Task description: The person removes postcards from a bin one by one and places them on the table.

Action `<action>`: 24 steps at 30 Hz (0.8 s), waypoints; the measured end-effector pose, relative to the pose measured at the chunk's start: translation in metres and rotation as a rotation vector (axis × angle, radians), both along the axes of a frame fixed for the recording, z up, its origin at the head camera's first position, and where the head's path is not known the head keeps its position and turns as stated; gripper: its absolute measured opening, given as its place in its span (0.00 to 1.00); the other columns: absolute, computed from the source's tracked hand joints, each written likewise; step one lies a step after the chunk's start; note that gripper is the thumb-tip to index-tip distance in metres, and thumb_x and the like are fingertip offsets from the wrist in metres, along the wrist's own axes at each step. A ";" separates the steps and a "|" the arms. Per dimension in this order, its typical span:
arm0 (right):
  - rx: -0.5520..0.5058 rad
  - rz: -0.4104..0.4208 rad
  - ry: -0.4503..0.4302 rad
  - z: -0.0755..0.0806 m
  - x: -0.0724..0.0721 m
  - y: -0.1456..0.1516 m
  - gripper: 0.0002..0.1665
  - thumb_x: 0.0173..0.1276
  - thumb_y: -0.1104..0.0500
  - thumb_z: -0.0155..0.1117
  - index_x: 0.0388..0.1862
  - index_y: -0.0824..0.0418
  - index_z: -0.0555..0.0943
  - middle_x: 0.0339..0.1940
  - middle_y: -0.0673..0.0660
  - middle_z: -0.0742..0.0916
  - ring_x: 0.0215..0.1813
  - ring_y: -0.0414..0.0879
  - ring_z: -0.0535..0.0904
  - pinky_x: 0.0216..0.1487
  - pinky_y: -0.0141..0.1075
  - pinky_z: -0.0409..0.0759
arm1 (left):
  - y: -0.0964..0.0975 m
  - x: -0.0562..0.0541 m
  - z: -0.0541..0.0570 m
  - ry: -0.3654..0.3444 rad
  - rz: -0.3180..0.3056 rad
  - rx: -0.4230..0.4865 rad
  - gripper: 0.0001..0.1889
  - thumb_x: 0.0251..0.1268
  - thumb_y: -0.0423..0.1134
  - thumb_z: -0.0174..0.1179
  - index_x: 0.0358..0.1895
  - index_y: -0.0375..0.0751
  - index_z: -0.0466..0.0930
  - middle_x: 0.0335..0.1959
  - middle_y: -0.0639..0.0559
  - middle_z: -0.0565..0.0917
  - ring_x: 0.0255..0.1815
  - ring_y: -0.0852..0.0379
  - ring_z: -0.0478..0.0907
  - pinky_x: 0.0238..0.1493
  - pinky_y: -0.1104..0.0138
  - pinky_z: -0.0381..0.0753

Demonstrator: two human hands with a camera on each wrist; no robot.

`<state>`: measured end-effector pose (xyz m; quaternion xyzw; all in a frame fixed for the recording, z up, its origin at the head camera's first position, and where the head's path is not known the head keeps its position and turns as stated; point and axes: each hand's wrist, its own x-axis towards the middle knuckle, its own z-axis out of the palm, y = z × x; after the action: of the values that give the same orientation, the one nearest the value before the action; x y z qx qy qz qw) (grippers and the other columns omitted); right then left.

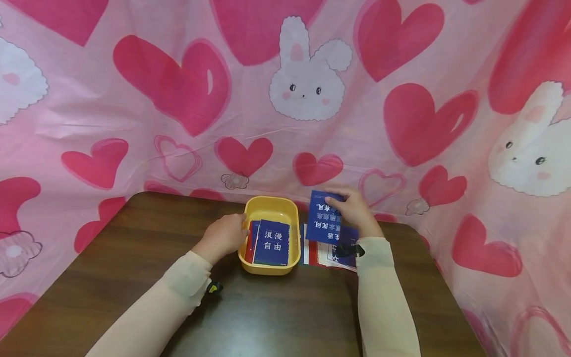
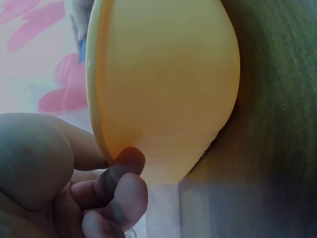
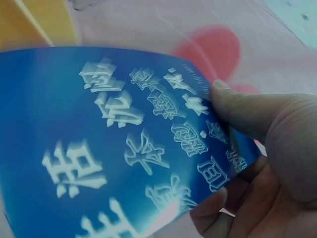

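Observation:
My left hand (image 1: 225,234) grips the left rim of a yellow plastic tray (image 1: 294,213). In the left wrist view the curled fingers (image 2: 130,196) press the tray's outer wall, with the thumb at the rim. Inside the tray lie several cards, a blue card (image 1: 273,243) with white characters on top and a red edge beneath it. Just right of the tray, my right hand (image 1: 354,210) holds up another blue card (image 1: 318,218). Its thumb lies on the printed face, and the other fingers are behind the card, as the right wrist view shows. This card (image 3: 114,134) bends slightly.
Under the raised card, a spread of red, white and blue cards (image 1: 312,253) lies on the brown wooden table (image 1: 258,312), partly hidden by the right hand and wrist. A pink cloth (image 1: 250,129) with hearts and rabbits hangs behind the table and along its sides.

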<state>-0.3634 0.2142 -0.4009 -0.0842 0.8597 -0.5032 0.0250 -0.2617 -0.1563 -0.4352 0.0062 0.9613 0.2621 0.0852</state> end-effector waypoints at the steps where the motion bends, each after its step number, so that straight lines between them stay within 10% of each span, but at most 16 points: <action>1: 0.008 -0.004 -0.001 0.001 0.002 0.005 0.25 0.84 0.54 0.74 0.76 0.52 0.87 0.65 0.70 0.91 0.44 0.51 0.93 0.45 0.43 0.97 | 0.000 0.000 0.000 0.000 -0.002 -0.003 0.37 0.84 0.48 0.68 0.87 0.37 0.69 0.78 0.36 0.83 0.70 0.36 0.86 0.75 0.36 0.84; 8: 0.191 -0.020 -0.048 0.003 0.009 0.051 0.29 0.85 0.46 0.71 0.79 0.52 0.85 0.66 0.69 0.90 0.53 0.57 0.89 0.50 0.41 0.94 | 0.000 0.002 0.000 0.012 -0.007 -0.010 0.36 0.84 0.48 0.68 0.86 0.37 0.71 0.75 0.36 0.85 0.69 0.36 0.87 0.75 0.37 0.85; 24: 0.184 -0.025 -0.231 -0.034 0.011 0.132 0.33 0.82 0.47 0.74 0.80 0.55 0.83 0.86 0.69 0.75 0.79 0.66 0.70 0.75 0.63 0.82 | 0.001 0.001 0.001 0.012 -0.011 -0.014 0.36 0.85 0.48 0.67 0.87 0.36 0.70 0.78 0.34 0.82 0.74 0.33 0.85 0.77 0.34 0.82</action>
<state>-0.3523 0.3463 -0.4344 -0.0125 0.8946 -0.4288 0.1250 -0.2606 -0.1553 -0.4338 0.0126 0.9635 0.2550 0.0809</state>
